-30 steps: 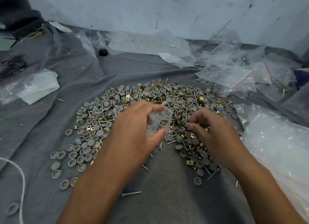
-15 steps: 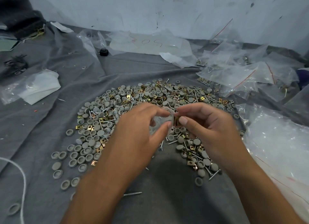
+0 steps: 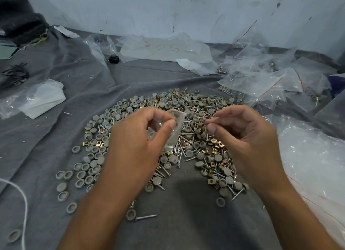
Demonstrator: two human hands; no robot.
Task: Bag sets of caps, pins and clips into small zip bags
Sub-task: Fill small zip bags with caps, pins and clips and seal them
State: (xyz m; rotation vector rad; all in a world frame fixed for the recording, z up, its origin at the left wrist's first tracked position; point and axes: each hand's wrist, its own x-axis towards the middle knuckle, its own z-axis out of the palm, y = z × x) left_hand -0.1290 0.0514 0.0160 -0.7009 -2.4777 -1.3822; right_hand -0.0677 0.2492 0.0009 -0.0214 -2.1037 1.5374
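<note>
The hands have drawn apart since half a second ago, when the right fingertips met the bag's mouth; now there is a gap between them over the pile. A grey cloth [image 3: 46, 137] covers the whole working surface, rumpled toward the far left. On it, in the middle, lies the pile [image 3: 186, 107] of grey caps, screw-like pins and brass clips, spreading in a broad arc with stray caps trailing off to the near left. Along the right side sits a big clear plastic sack [image 3: 308, 165], and beyond it, far right, a heap of filled bags [image 3: 261, 78] with red seal lines. A flat plastic sheet [image 3: 164, 49] with red writing lies at the far middle, with a small black knob [image 3: 114, 59] just to its left. A folded white packet [image 3: 40, 98] rests on the left. The left hand [image 3: 138, 147] is curled, thumb and forefinger pinching a small zip bag [image 3: 176, 130] by its top edge, held upright above the pile; something small shows at its lower end. The right hand [image 3: 240, 135] is also curled, thumb and forefinger pinching a small brass-coloured piece [image 3: 206, 128], probably a clip, just right of the bag and not touching it. A white cord [image 3: 20, 195] curves along the near left edge.
</note>
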